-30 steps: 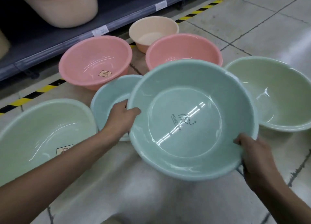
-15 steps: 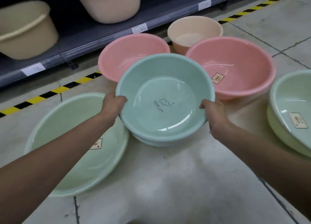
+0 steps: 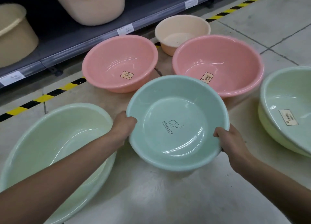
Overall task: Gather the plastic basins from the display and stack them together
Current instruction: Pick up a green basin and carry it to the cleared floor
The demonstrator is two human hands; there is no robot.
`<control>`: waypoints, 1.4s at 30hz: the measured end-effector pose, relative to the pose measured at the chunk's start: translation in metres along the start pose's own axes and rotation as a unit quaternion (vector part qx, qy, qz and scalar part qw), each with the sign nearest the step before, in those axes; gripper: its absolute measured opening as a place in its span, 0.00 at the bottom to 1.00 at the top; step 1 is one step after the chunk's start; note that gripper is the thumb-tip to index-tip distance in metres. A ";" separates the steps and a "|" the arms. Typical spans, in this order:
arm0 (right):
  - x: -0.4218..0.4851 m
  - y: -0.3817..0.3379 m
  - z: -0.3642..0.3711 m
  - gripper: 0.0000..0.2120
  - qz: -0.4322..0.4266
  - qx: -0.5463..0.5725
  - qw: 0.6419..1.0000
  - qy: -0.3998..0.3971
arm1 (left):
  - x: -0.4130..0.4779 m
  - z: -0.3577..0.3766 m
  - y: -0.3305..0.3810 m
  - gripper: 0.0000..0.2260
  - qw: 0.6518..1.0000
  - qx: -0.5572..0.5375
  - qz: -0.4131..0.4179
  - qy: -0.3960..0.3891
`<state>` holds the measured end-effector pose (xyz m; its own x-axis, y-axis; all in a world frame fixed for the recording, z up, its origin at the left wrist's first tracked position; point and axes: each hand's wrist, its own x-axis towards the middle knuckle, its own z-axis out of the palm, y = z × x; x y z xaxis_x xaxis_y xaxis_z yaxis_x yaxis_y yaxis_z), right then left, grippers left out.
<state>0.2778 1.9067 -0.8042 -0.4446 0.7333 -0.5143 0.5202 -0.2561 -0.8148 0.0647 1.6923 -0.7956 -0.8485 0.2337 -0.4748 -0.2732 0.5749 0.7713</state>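
From the head view, the teal basin [image 3: 178, 122] is round and glossy, pale blue-green, with a rolled rim and a printed "HOME LIFE" mark on its flat bottom. It sits in the middle of the scene, tilted a little toward the camera, above the pale floor [image 3: 168, 198]; whether its base touches the floor cannot be told.

It lies between the two hands. The left hand [image 3: 123, 125] is at its left rim, the right hand [image 3: 229, 140] at its lower right rim.

Both hands are curled closed on the rim, the left thumb hooked over the edge into the bowl, the right thumb over the edge likewise; the other fingers are hidden beneath.

Around it on the floor stand other basins: a large pale green basin [image 3: 55, 139] just beside the left forearm, a pink basin [image 3: 120, 63] behind, a larger pink basin [image 3: 218, 64] behind and to the right, a small cream basin [image 3: 182, 32] farther back, and green basins [image 3: 286, 106], seemingly nested, at the right edge. A shelf [image 3: 80, 43] carries cream tubs.
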 end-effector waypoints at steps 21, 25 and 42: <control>-0.049 0.020 -0.009 0.23 -0.020 0.037 0.999 -0.022 | -0.038 -0.002 -0.021 0.14 0.998 -0.066 -0.012 -0.020; -0.054 -0.004 -0.016 0.21 -0.043 0.046 0.998 -0.005 | -0.041 -0.013 -0.004 0.11 0.997 -0.078 -0.006 -0.015; 0.012 -0.317 -0.007 0.14 -0.105 0.001 0.994 0.021 | 0.036 -0.106 0.280 0.08 0.988 -0.141 0.066 0.007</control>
<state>0.1128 2.0015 -0.5498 -0.5121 0.7971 -0.3201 0.4169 -0.0952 -0.9040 -0.0901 1.7782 -0.5515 -0.8911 0.2791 -0.3578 -0.2738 0.2980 0.9145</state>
